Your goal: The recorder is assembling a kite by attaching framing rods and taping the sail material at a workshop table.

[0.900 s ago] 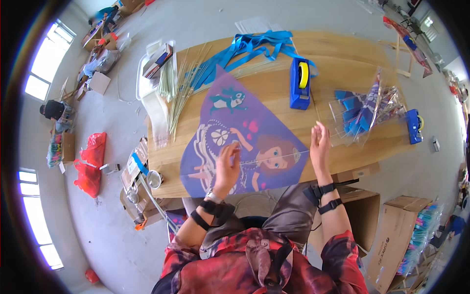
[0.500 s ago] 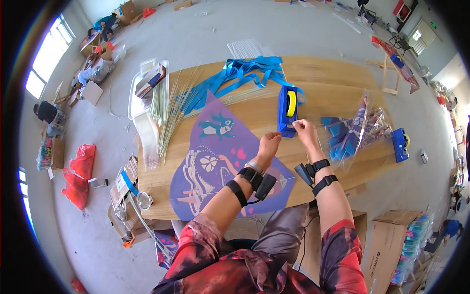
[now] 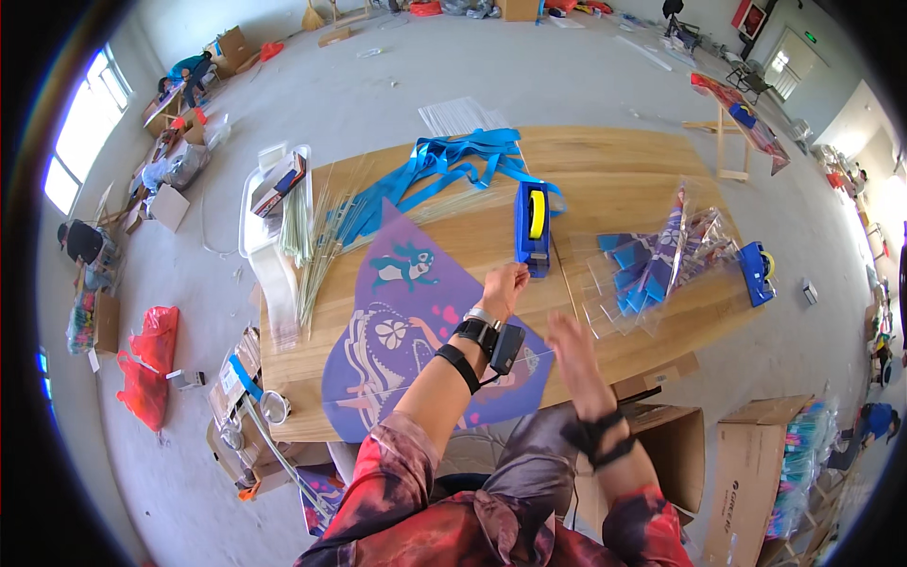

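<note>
The left hand (image 3: 507, 286) has its fingertips drawn together in a pinch at the near end of the blue tape dispenser (image 3: 531, 231); whether tape sits between them I cannot tell. The right hand (image 3: 572, 354), blurred, is to the dispenser's right and nearer the person; its finger state is unclear. Left of the dispenser and toward the person lies the purple printed sheet (image 3: 389, 331), partly under the left forearm. Taking tape seems the step in hand; the next move likely calls for a firm pinch and a clean tear.
</note>
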A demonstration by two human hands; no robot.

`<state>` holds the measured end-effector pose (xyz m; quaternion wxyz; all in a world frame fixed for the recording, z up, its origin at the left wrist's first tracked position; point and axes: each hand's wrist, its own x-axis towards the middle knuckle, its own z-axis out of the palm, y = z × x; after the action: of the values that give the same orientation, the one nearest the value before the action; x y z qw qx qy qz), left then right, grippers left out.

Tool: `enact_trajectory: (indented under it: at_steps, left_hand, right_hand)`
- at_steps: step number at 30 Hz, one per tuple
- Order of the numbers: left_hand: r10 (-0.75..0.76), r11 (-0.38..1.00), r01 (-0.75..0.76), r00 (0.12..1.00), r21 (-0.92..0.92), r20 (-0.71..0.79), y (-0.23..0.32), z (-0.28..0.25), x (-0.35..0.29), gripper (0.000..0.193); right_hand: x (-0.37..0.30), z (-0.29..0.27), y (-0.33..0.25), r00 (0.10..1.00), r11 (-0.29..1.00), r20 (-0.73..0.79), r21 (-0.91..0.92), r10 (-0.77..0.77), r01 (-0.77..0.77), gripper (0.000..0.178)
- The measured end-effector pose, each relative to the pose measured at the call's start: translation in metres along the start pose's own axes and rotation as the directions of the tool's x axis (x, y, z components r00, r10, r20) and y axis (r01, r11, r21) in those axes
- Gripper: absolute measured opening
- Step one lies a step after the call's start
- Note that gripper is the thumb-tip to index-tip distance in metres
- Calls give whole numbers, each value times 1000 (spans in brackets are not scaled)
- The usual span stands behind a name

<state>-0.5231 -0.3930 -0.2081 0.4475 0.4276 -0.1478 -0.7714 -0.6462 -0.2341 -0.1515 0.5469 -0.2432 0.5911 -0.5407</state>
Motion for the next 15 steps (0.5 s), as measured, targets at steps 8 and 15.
enact_trajectory:
  at_steps: [8, 15]
  left_hand:
    - [9, 998, -11, 1000, 66, 29, 4, 23, -5, 24]
    - [3, 1000, -3, 1000, 23, -10, 6, 35, -7, 13]
  right_hand:
    - [-261, -69, 20, 966, 983, 245, 140, 82, -119, 14]
    - [-294, -79, 29, 935, 942, 147, -148, 324, -303, 22]
